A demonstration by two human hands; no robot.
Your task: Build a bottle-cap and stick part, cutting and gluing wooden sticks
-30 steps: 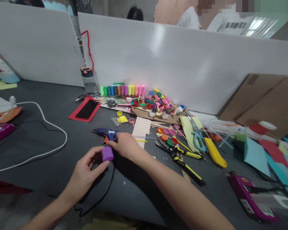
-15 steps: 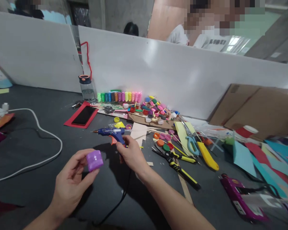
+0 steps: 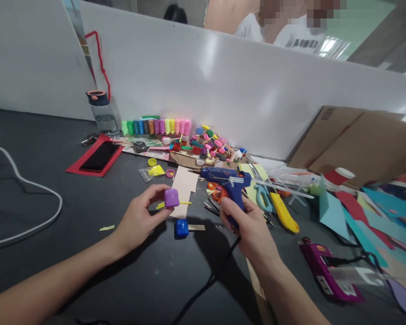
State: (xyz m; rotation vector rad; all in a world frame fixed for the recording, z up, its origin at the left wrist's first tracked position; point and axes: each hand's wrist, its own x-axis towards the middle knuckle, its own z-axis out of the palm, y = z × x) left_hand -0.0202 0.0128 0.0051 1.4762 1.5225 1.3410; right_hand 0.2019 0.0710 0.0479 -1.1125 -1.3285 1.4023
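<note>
Pinched between the thumb and fingers of my left hand is a small purple plastic pot, held above the dark table. My right hand is wrapped round the handle of a blue glue gun. Its nozzle points left, a little above and to the right of the pot, without touching it. A clear glue stick sticks out of the gun's back end. Below the purple pot, a blue pot lies beside a short wooden strip. A pale card lies behind the purple pot.
A phone on red card and a water bottle stand at the back left. Several colourful clay pieces heap along the white partition. Scissors, a yellow cutter and a purple power strip lie right.
My right hand has lifted the glue gun and carried it to the right. My left hand has moved right with the purple pot, and the view has shifted too. The blue pot now shows.
</note>
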